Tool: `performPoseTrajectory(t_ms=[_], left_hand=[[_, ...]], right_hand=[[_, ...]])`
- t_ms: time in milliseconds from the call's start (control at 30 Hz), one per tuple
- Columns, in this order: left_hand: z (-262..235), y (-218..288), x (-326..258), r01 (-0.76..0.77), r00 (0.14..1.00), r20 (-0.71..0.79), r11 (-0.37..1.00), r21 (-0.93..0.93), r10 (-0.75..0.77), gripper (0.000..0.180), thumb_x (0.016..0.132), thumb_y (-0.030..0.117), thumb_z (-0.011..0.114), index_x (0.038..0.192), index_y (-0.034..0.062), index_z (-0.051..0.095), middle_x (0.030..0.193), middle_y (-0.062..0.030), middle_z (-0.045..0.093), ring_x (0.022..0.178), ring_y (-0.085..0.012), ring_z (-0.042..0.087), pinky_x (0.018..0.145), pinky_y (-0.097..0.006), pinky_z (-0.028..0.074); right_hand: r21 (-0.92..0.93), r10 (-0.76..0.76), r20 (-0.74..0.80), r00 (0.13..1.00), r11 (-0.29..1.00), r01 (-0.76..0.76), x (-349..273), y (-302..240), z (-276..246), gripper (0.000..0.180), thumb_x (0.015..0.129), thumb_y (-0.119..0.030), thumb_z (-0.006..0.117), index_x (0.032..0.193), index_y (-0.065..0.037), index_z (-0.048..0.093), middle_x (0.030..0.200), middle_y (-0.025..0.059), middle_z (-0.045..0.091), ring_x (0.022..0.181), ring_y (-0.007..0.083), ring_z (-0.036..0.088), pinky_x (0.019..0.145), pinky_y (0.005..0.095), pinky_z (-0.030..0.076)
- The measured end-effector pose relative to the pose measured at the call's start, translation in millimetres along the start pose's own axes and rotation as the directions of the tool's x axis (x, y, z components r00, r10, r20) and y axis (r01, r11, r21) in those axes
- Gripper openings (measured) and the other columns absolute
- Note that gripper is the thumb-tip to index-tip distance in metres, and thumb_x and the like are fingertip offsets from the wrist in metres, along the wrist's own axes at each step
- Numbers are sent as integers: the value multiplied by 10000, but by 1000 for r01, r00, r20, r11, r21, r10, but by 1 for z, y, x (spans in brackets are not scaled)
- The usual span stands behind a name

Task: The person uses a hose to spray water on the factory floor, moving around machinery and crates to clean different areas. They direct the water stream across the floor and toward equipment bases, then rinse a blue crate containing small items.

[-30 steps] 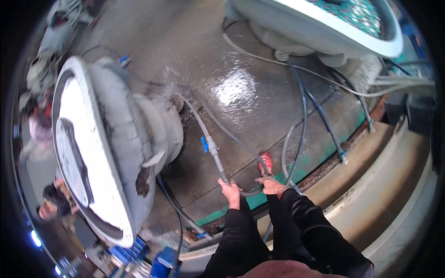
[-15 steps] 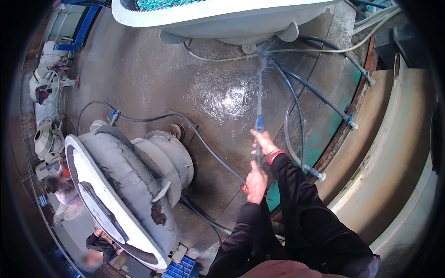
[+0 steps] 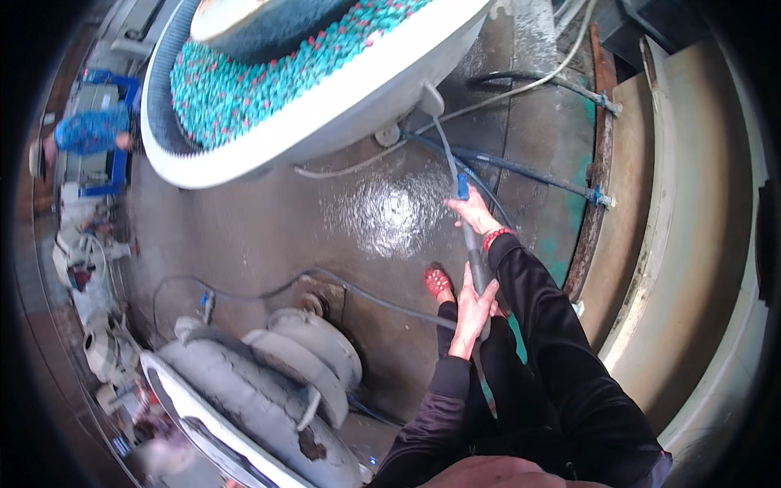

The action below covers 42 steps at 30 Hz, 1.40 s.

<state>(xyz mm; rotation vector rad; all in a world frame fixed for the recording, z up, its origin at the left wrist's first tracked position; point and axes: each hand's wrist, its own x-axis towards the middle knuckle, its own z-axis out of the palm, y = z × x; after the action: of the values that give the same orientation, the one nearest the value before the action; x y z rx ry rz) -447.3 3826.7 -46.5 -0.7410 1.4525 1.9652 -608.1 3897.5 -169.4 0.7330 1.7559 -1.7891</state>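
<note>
A grey hose [image 3: 474, 262] is gripped by the left hand [image 3: 474, 309] and the right hand [image 3: 472, 215]. It is aimed at a white tub [image 3: 342, 114] of teal and pink pellets [image 3: 268, 77] above the wet floor [image 3: 382, 220].

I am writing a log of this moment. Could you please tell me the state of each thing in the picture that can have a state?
Hose: held in both hands, nozzle aimed at the upper tub.
Left hand: closed around the hose.
Right hand: gripping the hose near its blue fitting.
Upper tub: filled with teal and pink pellets.
Floor: wet and shiny.
Lower tub: tilted, coated grey.
</note>
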Motion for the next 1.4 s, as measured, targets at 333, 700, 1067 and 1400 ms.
performPoseTrajectory(t_ms=[333,700,1067,1400], left_hand=[[-25,81,61,94,994,49,996,-8,-93,672,880,55,533,1404,95,114,675,-21,445,406,-88,412,351,-236,359],[12,98,52,124,988,49,951,283,-143,622,900,45,503,1388,76,118,642,-14,432,419,-89,400,368,-243,349],[42,121,107,308,951,-83,921,237,-297,349,870,54,542,1157,98,348,603,25,398,409,-57,350,349,-218,276],[96,30,224,331,900,-416,823,461,-128,335,817,62,560,1135,37,459,681,-30,497,508,-110,469,478,-267,411]], right_hand=[[484,55,432,900,828,-283,59,-36,-6,740,777,-569,627,1292,-89,398,1072,54,480,937,183,493,689,470,513],[443,222,110,969,862,-248,58,-55,-14,566,781,-357,671,1221,-91,436,864,42,464,732,195,529,584,504,532],[-130,132,-512,849,965,-228,119,4,-163,632,813,-331,586,1300,34,416,1262,271,484,1216,358,446,1012,385,348],[177,-158,-573,805,934,309,302,-16,-350,217,849,-140,623,1019,-5,614,878,99,652,766,132,608,667,259,504]])
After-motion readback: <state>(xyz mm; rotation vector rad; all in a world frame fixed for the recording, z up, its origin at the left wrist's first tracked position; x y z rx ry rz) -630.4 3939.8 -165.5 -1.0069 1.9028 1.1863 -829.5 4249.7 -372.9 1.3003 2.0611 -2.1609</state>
